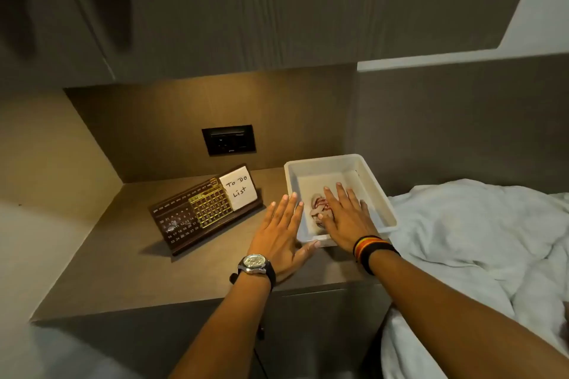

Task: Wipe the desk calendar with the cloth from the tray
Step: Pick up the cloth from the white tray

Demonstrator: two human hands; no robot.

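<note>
Two hands are forward over the bedside counter (123, 255), and neither has a grip on anything yet. Our right hand (346, 218) reaches into the white plastic tray (326, 160) with fingers spread flat, lying beside and partly over the crumpled red-and-white striped cloth (318, 209), which is the only thing we can see in the tray; the hand covers part of the floor, so we cannot rule out something small under it. Our left hand (281, 234) is open too, fingers extended along the tray's near-left wall, the thumb touching the front corner. The desk calendar (197, 212) stands tilted on its wooden base just left of the tray, a "To Do List" note (238, 192) propped at its right end. We judge the main risk to be the light tray sliding or tipping toward the counter edge as the cloth is pulled out, unless the left hand steadies it. A second risk comes with wiping: the gold date frame (211, 208) and the loose note look easy to dislodge, and a hard push could topple the calendar backward.
</note>
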